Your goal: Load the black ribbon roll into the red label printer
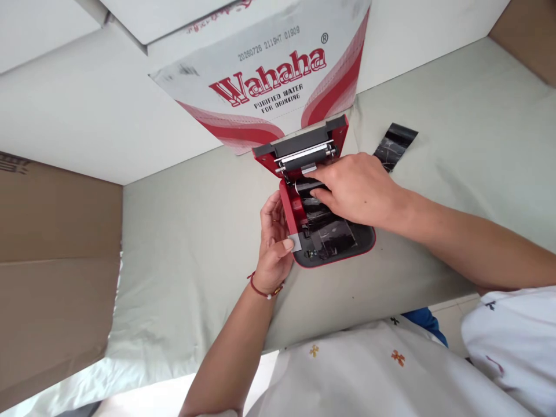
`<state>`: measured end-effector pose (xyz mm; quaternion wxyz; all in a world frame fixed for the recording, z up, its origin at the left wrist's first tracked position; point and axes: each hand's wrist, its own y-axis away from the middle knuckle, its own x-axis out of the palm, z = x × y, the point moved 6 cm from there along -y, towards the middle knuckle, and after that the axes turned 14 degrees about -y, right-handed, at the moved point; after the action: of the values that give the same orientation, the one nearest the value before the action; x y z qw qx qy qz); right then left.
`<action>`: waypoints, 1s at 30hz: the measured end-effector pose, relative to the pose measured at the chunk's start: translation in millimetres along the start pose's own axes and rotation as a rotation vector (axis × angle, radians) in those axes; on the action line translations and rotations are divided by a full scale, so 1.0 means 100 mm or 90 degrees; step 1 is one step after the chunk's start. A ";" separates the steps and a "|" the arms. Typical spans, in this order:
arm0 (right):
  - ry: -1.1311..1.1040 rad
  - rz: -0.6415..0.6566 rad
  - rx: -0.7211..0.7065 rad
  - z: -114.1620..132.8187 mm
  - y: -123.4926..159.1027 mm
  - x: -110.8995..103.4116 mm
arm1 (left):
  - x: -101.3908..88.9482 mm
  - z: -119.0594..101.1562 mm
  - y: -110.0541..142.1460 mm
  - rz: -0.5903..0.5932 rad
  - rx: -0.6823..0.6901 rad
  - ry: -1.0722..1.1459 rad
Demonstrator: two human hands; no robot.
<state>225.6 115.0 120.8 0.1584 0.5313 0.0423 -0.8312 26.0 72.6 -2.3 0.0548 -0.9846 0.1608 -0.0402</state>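
Observation:
A small red and dark grey printer (343,253) lies on the pale cloth-covered table (186,243) with its lid (304,147) swung open toward the back. My left hand (273,243) holds the printer's left side, thumb pressed on a grey tab at its front corner. My right hand (356,188) reaches in from the right, its fingers pinched on a black glossy ribbon roll (306,186) inside the open bay. Black film (332,237) drapes over the printer's body below that hand.
A white and red "Wahaha" water carton (269,75) stands right behind the printer. A loose strip of black film (393,145) lies on the cloth to the right. Brown cardboard (52,260) flanks the table's left side. White wall panels lie beyond.

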 end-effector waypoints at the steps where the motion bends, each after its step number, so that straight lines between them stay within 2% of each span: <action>1: -0.013 0.000 -0.009 0.00 -0.01 -0.01 | 0.01 0.00 0.01 -0.004 0.001 -0.002; 5: -0.148 0.060 -0.092 0.00 0.06 -0.15 | 0.05 -0.04 0.06 -0.041 0.034 -0.039; 7: -0.233 0.080 -0.154 0.01 0.16 -0.29 | 0.04 -0.13 0.09 -0.089 0.101 -0.105; 8: -0.267 0.064 -0.177 0.00 0.22 -0.39 | 0.03 -0.19 0.12 -0.119 0.145 -0.156; 9: -0.293 0.024 -0.191 -0.01 0.28 -0.50 | 0.02 -0.26 0.15 -0.147 0.194 -0.215; 11: -0.310 -0.119 -0.195 -0.07 0.40 -0.74 | 0.03 -0.42 0.22 -0.180 0.298 -0.339; 13: -0.303 -0.283 -0.184 -0.12 0.50 -0.93 | 0.10 -0.55 0.27 -0.166 0.381 -0.453; 15: -0.291 -0.363 -0.173 -0.15 0.52 -0.98 | 0.19 -0.61 0.31 -0.128 0.423 -0.544; 18: -0.258 -0.313 -0.165 -0.13 0.42 -0.88 | 0.29 -0.63 0.37 -0.113 0.464 -0.625; 21: -0.226 -0.210 -0.194 -0.06 0.33 -0.75 | 0.34 -0.60 0.46 -0.145 0.523 -0.666; 24: -0.206 -0.139 -0.200 -0.03 0.30 -0.68 | 0.32 -0.55 0.54 -0.188 0.547 -0.681; 27: -0.186 -0.130 -0.168 -0.07 0.29 -0.66 | 0.30 -0.54 0.60 -0.211 0.554 -0.671; 30: -0.187 -0.136 -0.191 -0.07 0.32 -0.64 | 0.32 -0.59 0.64 -0.225 0.590 -0.697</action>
<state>265.7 100.3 178.2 0.1514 0.3676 0.1981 -0.8959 30.4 -3.3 50.0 0.5299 -0.7510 -0.0841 0.3849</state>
